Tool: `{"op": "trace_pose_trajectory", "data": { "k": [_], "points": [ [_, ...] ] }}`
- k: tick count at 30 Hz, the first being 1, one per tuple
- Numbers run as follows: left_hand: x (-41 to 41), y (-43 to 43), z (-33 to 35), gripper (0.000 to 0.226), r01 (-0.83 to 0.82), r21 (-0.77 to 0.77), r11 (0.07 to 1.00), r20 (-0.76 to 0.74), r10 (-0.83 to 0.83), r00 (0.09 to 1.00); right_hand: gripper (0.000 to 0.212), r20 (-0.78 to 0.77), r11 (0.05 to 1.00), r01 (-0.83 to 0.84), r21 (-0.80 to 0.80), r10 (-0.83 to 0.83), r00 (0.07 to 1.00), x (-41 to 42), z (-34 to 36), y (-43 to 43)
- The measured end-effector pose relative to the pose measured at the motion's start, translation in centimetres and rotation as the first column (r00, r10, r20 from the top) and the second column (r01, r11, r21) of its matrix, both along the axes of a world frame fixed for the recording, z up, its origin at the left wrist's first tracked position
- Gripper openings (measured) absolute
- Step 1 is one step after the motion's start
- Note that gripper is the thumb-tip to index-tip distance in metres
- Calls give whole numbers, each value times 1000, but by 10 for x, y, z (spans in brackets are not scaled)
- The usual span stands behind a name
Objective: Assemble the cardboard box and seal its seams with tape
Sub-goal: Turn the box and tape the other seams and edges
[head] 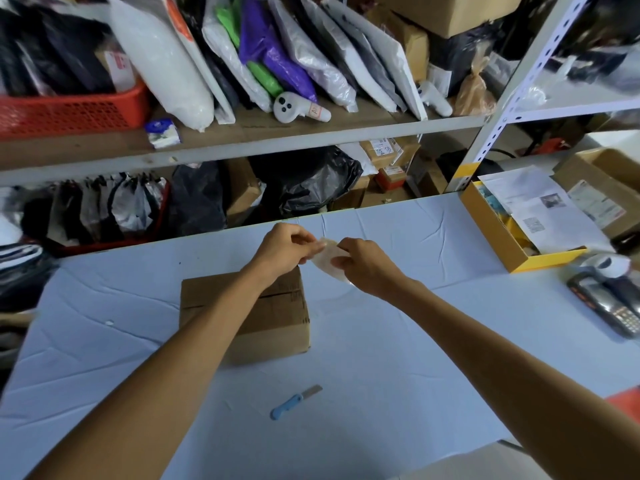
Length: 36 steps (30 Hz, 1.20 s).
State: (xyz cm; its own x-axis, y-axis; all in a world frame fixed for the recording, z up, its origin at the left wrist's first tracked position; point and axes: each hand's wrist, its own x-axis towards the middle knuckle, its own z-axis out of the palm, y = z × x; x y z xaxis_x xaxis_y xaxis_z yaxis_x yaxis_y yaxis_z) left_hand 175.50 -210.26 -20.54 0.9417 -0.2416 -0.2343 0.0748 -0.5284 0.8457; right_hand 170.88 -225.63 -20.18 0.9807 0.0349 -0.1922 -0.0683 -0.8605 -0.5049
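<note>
A closed brown cardboard box [277,320] sits on the pale blue table [398,358], its top seam running left to right. Above and just beyond its far right corner, my left hand [284,247] and my right hand [363,265] meet. Between them they pinch a roll of clear tape [327,259], mostly hidden by the fingers. My left forearm crosses over the box top and hides part of the seam.
A blue-handled knife [294,402] lies on the table in front of the box. A yellow box [519,230] with papers stands at the right, a handheld scanner [613,303] beside it. Shelves full of bags and a red basket [69,109] rise behind the table.
</note>
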Motion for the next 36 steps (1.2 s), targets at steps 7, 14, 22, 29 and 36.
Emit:
{"op": "trace_pose_trajectory", "data": {
  "k": [7, 14, 22, 29, 36],
  "points": [
    [2, -3, 4, 11, -29, -2, 1000, 120, 29, 992, 44, 22, 998, 32, 48, -33, 999, 7, -2, 0],
    [-5, -15, 4, 12, -58, -5, 998, 264, 57, 963, 61, -86, 964, 265, -3, -265, 960, 18, -6, -9],
    [18, -2, 16, 27, -143, -85, 986, 241, 160, 957, 36, -149, 759, 214, 616, -154, 977, -17, 4, -20],
    [22, 10, 13, 26, -125, -12, 992, 196, 125, 973, 43, -132, 737, 154, 658, -89, 987, -27, -6, -35],
    [20, 2, 10, 22, -184, -8, 983, 254, 180, 950, 58, -216, 912, 406, 53, -387, 897, -23, -14, -31]
  ]
}}
